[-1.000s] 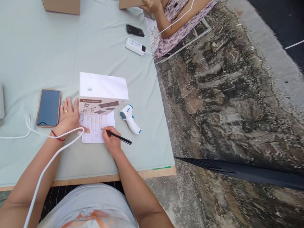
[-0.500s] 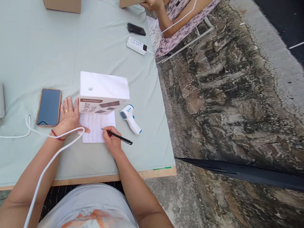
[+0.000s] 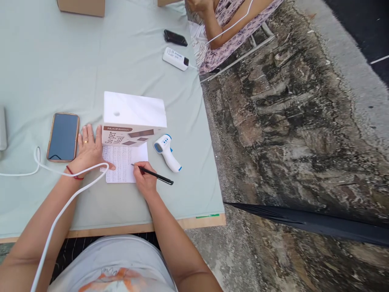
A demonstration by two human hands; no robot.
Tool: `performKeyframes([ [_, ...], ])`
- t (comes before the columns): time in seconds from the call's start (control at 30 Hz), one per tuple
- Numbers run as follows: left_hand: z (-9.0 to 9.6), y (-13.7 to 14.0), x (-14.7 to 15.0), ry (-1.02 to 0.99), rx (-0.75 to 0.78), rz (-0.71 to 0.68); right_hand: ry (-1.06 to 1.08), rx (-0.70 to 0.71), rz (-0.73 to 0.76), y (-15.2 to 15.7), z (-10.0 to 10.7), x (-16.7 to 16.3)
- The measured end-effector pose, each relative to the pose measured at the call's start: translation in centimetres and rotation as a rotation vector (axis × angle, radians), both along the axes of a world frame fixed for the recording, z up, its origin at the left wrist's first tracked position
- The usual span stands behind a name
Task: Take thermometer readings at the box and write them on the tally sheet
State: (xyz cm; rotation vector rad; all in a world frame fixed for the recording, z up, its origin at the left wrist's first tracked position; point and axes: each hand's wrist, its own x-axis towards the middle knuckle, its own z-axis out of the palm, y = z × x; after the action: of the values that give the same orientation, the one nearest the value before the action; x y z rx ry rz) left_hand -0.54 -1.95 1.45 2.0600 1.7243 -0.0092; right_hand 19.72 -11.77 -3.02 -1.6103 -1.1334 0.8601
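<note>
My right hand point(image 3: 145, 177) is closed around a black pen point(image 3: 158, 176), its tip at a sheet of paper point(image 3: 120, 170) covered in rows of handwriting. The right edge of the sheet is blank. Flat on the cloth lies my left hand point(image 3: 90, 147), fingers stretched out and thumb over the paper's left edge. A white and brown box point(image 3: 133, 115) lettered "NutriMotion Super Meal" stands at the far end of the paper and hides part of it. Right of the box is a white and blue infrared thermometer point(image 3: 167, 153). A smartphone point(image 3: 63, 137) lies left of my left hand.
A white cable point(image 3: 60, 215) loops over my left wrist. Farther off on the cloth-covered table point(image 3: 60, 73) are a white device point(image 3: 175, 59), a black device point(image 3: 175, 37) and a cardboard box point(image 3: 81, 7). Another person's arm point(image 3: 214, 28) is at the far right corner.
My right hand and the pen have shifted slightly to the right over the paper. The other person's hand and the cardboard by it have moved a little toward the top edge.
</note>
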Motion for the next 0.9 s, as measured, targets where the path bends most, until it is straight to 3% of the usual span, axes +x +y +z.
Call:
performKeyframes([
  [0.9,0.27,-0.09,-0.04,-0.036,0.007,-0.015,-0.052,-0.01,0.006,0.03,0.31,0.04],
])
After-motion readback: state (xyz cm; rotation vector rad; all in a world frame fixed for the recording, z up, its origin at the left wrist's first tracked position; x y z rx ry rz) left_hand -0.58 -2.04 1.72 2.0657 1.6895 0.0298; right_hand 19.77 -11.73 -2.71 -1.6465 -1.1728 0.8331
